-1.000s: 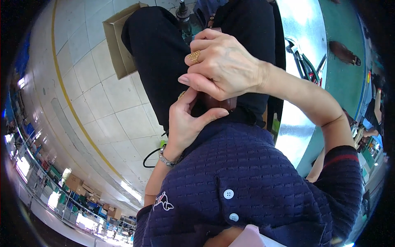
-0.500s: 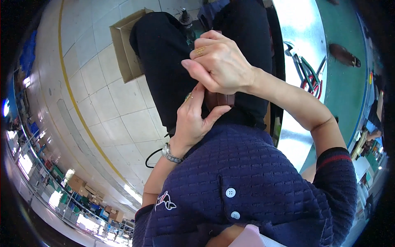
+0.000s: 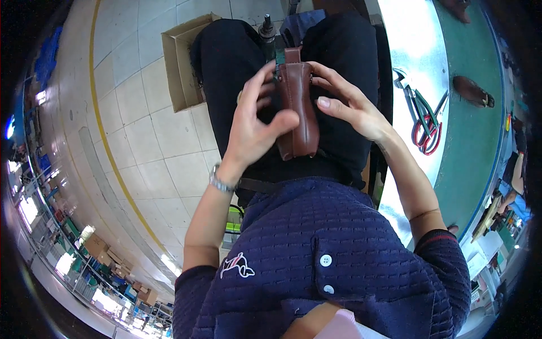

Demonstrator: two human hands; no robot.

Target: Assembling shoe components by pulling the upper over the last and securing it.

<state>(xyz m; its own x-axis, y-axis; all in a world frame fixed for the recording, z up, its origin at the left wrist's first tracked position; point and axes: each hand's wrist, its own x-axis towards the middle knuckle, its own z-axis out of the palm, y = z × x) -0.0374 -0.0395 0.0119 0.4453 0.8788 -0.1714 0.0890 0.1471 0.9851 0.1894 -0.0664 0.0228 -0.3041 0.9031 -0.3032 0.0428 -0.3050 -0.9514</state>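
A brown leather sheath (image 3: 299, 113) with a seam down its front lies over my lap, between my thighs, its strap end pointing away from me. My left hand (image 3: 254, 121) is at its left side, fingers spread and slightly blurred, the thumb over the leather. On the other side my right hand (image 3: 353, 107) has its fingers stretched toward the sheath's upper right edge, the thumb held apart. The fingertips of both hands are at or near the edges; whether they press on the leather I cannot tell.
Cutting tools with red and green handles (image 3: 427, 127) lie on a shiny metal surface (image 3: 409, 34) at right. Beyond, a brown leather piece (image 3: 473, 91) rests on green. An open cardboard box (image 3: 179, 70) stands left of my knee, with a dark metal tool (image 3: 267, 28) between my knees.
My right hand has come off the top of the sheath and moved to its right side. My left hand has loosened and spread, leaving the sheath's front exposed.
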